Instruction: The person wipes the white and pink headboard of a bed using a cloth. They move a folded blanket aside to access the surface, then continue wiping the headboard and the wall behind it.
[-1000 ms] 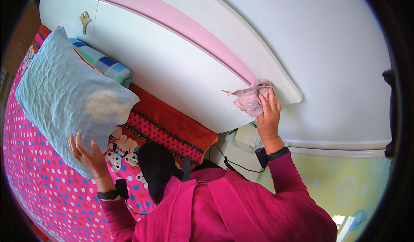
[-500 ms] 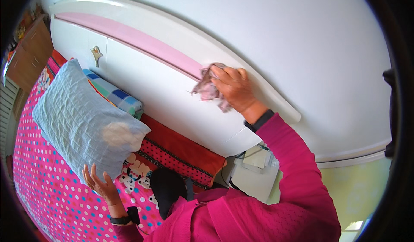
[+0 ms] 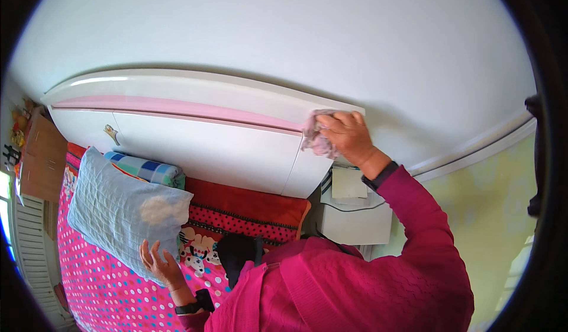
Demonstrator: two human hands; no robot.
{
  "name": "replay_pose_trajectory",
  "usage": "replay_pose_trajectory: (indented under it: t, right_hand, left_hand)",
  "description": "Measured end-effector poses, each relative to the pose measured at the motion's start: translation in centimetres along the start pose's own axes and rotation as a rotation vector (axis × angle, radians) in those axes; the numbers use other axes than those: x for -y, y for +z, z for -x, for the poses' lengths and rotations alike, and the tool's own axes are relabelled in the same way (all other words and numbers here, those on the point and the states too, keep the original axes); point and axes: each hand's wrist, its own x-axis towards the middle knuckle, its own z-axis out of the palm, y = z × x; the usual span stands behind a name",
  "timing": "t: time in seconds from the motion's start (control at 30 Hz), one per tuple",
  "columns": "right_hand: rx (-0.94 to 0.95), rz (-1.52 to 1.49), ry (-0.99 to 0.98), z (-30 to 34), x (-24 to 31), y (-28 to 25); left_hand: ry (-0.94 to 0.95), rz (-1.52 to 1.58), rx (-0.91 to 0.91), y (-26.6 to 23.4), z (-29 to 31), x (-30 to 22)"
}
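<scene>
My right hand (image 3: 350, 135) is closed over a crumpled pinkish-grey cloth (image 3: 319, 139), pressed to the right end of the white headboard (image 3: 207, 148). A pink band (image 3: 177, 108) runs along the headboard, and the cloth covers its right tip. My left hand (image 3: 161, 265) is open with fingers spread, by the lower edge of a light blue quilted pillow (image 3: 127, 208); whether it touches the pillow I cannot tell.
Under the pillow is a rolled blue checked blanket (image 3: 151, 169). A pink dotted bedspread (image 3: 103, 273) and a red cloth (image 3: 236, 205) cover the bed. To the right stands a white bedside table (image 3: 355, 222) with papers and a cable. A wooden cabinet (image 3: 44, 154) stands at far left.
My right hand has moved the cloth rightward along the headboard to its end. The view has turned, so the headboard lies flatter. My left hand stays open beside the pillow.
</scene>
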Motion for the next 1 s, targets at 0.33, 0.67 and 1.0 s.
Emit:
replay_pose_trajectory:
  t: [0.33,0.67,1.0]
  right_hand:
    - [-0.037,-0.196,0.329,3.5,-3.9,-3.6]
    - [-0.009,-0.436,0.254,-3.1,-2.1,0.0]
    - [0.008,-0.613,0.182,-11.8,1.4,3.3]
  left_hand:
    - [0.076,0.048,0.052,-1.1,-0.6,-3.7]
    - [-0.050,-0.007,0.041,-2.5,1.8,-1.2]
    - [-0.095,-0.030,0.022,-2.9,1.0,1.9]
